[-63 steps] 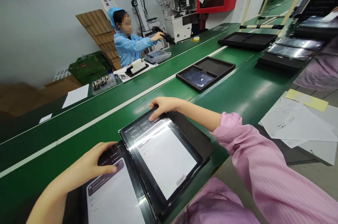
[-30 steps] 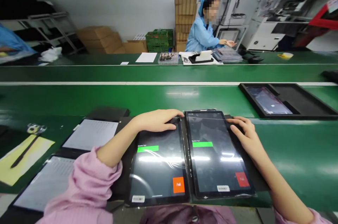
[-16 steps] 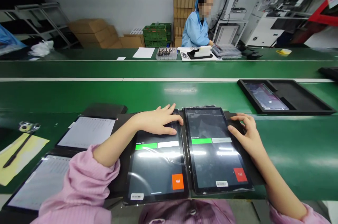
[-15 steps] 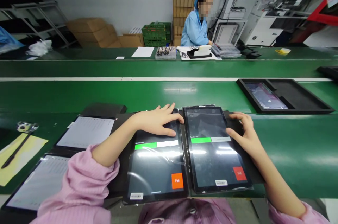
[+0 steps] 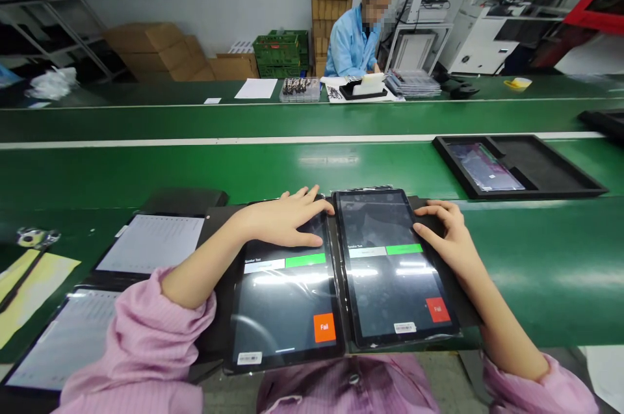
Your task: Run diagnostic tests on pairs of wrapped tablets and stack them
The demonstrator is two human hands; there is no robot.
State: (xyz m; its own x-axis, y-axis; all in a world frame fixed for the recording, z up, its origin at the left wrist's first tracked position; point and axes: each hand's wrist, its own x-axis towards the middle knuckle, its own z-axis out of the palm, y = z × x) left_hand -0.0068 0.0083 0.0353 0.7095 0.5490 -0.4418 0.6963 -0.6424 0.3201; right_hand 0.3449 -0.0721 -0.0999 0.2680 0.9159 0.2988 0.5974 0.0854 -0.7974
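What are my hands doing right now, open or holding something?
Left hand: open, spread over the upper part of the left tablet.
Right hand: open, loosely curved beside the right edge of the right tablet.

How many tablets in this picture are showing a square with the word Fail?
2: the left tablet, partly under the left hand, and the right tablet, with the right hand at its edge. A sleeve hides part of a pale screen at left.
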